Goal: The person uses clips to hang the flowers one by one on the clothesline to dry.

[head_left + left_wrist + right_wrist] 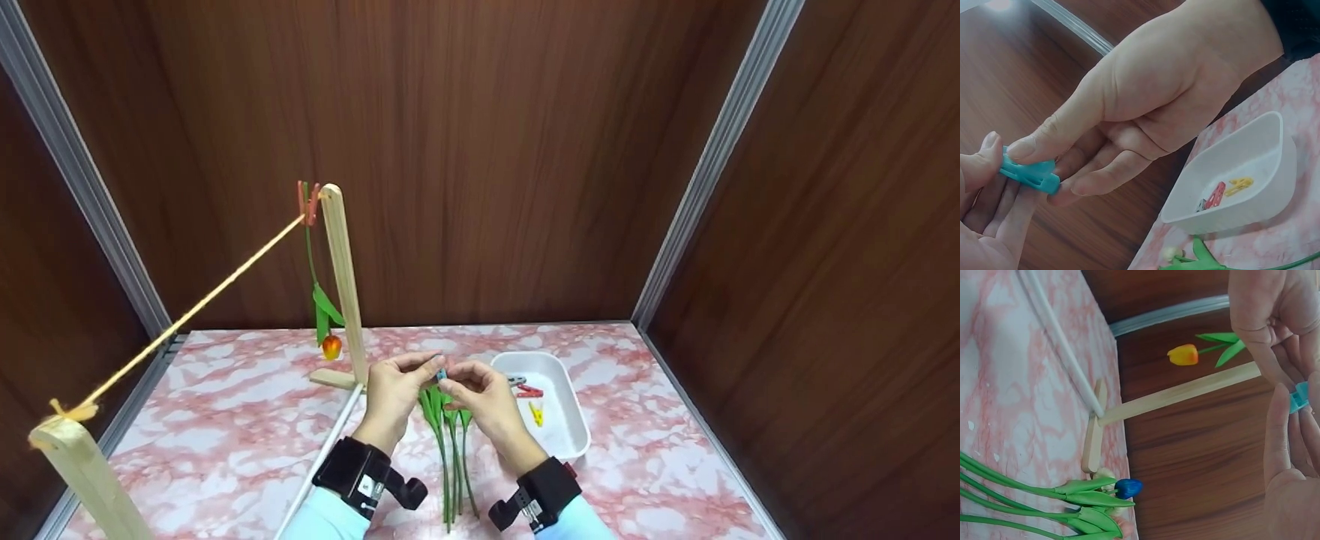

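A teal clothespin (1030, 173) is held up between my two hands, above the table. My left hand (391, 394) pinches it with the thumb on top and fingers beneath, as the left wrist view shows. From the other side my right hand (489, 397) pinches its other end between thumb and fingers. Below the hands several artificial tulips (456, 457) lie side by side, stems towards me. Their heads are hidden in the head view, but a blue tulip head (1129, 488) shows in the right wrist view.
A string (202, 304) runs between two wooden posts (343, 277) on the left. From it an orange-yellow tulip (331, 346) hangs head down, clipped by a red clothespin (310, 206). Right of the hands, a white tray (574, 420) contains red, yellow and grey clothespins.
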`<act>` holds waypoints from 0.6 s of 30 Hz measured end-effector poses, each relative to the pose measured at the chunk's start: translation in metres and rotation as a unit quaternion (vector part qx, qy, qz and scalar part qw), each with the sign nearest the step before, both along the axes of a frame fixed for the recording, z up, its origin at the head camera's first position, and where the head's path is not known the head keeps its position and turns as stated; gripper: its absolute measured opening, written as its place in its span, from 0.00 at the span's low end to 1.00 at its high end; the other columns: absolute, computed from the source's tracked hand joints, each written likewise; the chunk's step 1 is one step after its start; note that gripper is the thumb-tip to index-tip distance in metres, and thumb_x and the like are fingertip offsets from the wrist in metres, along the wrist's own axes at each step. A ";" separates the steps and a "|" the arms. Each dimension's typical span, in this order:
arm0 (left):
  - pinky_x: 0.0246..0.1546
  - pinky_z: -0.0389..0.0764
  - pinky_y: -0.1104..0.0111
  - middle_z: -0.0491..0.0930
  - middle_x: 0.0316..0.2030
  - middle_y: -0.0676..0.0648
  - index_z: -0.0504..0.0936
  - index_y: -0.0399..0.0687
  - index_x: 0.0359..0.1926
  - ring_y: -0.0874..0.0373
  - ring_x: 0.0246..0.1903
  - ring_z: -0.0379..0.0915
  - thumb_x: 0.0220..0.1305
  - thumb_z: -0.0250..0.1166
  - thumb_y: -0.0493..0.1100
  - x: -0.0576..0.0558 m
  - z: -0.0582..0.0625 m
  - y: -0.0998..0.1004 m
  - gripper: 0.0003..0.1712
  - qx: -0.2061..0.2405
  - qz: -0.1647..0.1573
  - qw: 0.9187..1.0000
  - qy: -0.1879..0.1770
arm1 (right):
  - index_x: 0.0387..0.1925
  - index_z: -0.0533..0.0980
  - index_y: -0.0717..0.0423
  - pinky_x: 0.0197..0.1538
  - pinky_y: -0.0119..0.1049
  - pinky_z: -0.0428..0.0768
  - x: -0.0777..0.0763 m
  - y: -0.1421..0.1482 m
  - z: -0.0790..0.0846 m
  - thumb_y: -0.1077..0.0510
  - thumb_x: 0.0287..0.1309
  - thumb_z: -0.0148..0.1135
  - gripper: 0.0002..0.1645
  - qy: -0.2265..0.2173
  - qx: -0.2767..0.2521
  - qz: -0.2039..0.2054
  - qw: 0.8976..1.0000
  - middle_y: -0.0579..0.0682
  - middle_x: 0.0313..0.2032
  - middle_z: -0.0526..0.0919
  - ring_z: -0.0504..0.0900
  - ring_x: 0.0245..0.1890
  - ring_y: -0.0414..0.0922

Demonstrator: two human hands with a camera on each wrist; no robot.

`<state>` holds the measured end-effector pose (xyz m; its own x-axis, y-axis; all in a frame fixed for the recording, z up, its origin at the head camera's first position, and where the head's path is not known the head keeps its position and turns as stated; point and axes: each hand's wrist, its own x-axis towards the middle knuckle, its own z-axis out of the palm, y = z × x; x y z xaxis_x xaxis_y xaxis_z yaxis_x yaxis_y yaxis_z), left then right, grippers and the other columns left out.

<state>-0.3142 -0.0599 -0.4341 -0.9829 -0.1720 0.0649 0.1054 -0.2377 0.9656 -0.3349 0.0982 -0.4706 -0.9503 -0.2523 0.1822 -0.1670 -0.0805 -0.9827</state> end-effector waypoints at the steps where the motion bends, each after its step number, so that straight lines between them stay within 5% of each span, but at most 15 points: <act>1: 0.40 0.91 0.74 0.95 0.39 0.39 0.88 0.23 0.52 0.64 0.34 0.89 0.68 0.76 0.34 0.000 0.000 0.000 0.17 -0.003 0.001 1.000 0.000 | 0.52 0.79 0.71 0.43 0.37 0.93 0.001 0.000 0.000 0.62 0.70 0.72 0.18 -0.005 0.003 0.007 1.000 0.45 0.41 0.89 0.90 0.43 0.42; 8: 0.37 0.87 0.77 0.95 0.40 0.42 0.90 0.29 0.53 0.67 0.35 0.88 0.67 0.77 0.37 0.001 -0.003 -0.001 0.17 -0.028 0.019 0.999 -0.007 | 0.54 0.81 0.67 0.48 0.42 0.94 0.002 0.001 0.002 0.60 0.71 0.72 0.17 -0.025 0.021 0.021 0.999 0.59 0.49 0.93 0.94 0.45 0.46; 18: 0.43 0.89 0.77 0.91 0.52 0.33 0.85 0.27 0.62 0.64 0.41 0.89 0.66 0.78 0.40 -0.002 -0.003 0.001 0.28 0.011 0.017 0.999 -0.028 | 0.51 0.82 0.71 0.38 0.33 0.92 0.002 -0.002 -0.002 0.64 0.70 0.72 0.15 -0.022 -0.029 -0.025 0.999 0.49 0.38 0.95 0.93 0.34 0.41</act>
<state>-0.3159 -0.0589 -0.4372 -0.9787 -0.2054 0.0065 0.0604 -0.2571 0.9645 -0.3330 0.0960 -0.4723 -0.9687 -0.1952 0.1535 -0.1297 -0.1295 -0.9831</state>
